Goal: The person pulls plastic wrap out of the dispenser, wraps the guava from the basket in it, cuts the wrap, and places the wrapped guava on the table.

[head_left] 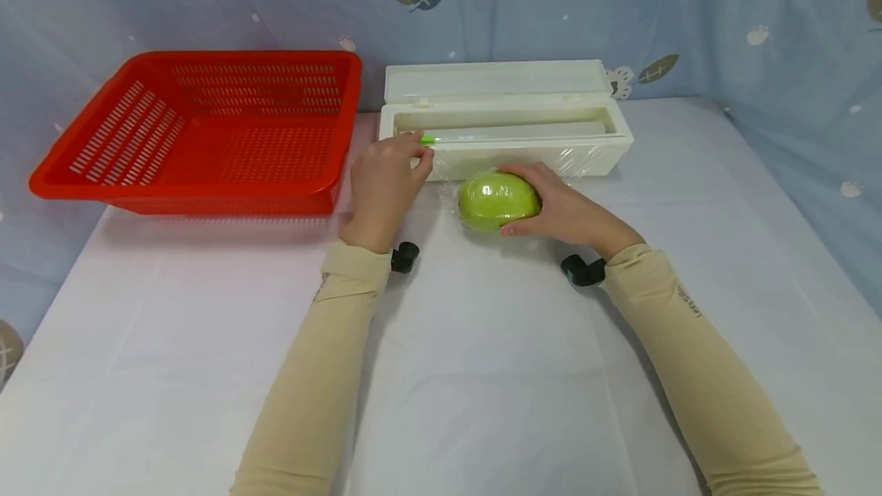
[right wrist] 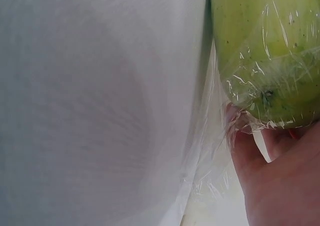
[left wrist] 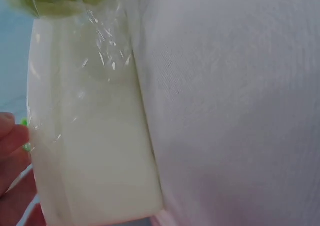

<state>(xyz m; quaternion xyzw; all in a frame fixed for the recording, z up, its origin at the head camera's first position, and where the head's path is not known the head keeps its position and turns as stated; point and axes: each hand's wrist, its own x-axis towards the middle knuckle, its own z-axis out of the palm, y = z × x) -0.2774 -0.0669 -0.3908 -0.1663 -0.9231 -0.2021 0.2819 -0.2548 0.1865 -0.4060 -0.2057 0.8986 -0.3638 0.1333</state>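
An oval yellow-green fruit, speckled and wrapped in clear cling film, is held just in front of a white cling film box. My right hand grips its right end, thumb at the near side and fingers over the far side. Film stretches from the fruit up to the box's front edge. At the left end of that edge, my left hand pinches a small green slide cutter; its fingers partly hide the cutter in the left wrist view.
The box's lid stands raised, and a white film roll lies inside. To the left, a red plastic basket stands on the white-covered table. A blue patterned curtain hangs behind.
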